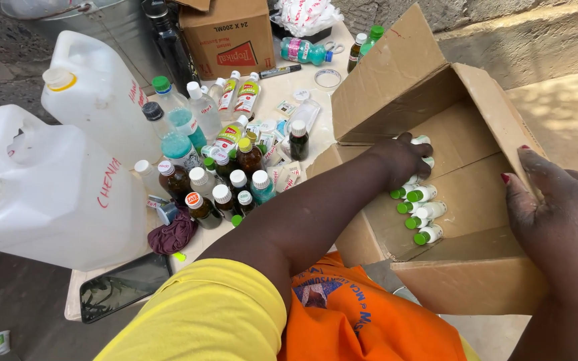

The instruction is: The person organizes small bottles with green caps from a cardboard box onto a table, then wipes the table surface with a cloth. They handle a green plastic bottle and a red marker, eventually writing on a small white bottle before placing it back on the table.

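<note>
At nine o'clock sit two big white jugs (48, 194), side by side and touching, each with red handwriting on its side. At seven o'clock a dark phone (125, 286) lies flat on the table's near corner, and just above it a maroon cloth (172, 235) is bunched up against the bottles. At about ten o'clock from centre comes the crowd of small bottles (225, 180): brown ones with white caps, clear ones holding blue-green liquid, a few with green caps. They stand too tightly packed for a sure count, well over a dozen. At twelve o'clock stands one closed cardboard carton (227, 37) with a black marker (279, 70) lying just beside it.

Now to the middle: my left hand (404, 160) reaches inside the open cardboard box (463, 134), which is tipped on its side with flaps wide. My fingers are curled down over the top of a row of little white bottles with green caps (423, 214); I count four lying clear below my hand, plus at least one more under my fingers. Whether I have actually closed on one, I cannot tell.

At three o'clock my right hand (556, 214) presses flat against the box's right wall, fingers spread, steadying it, clasping nothing.
</note>
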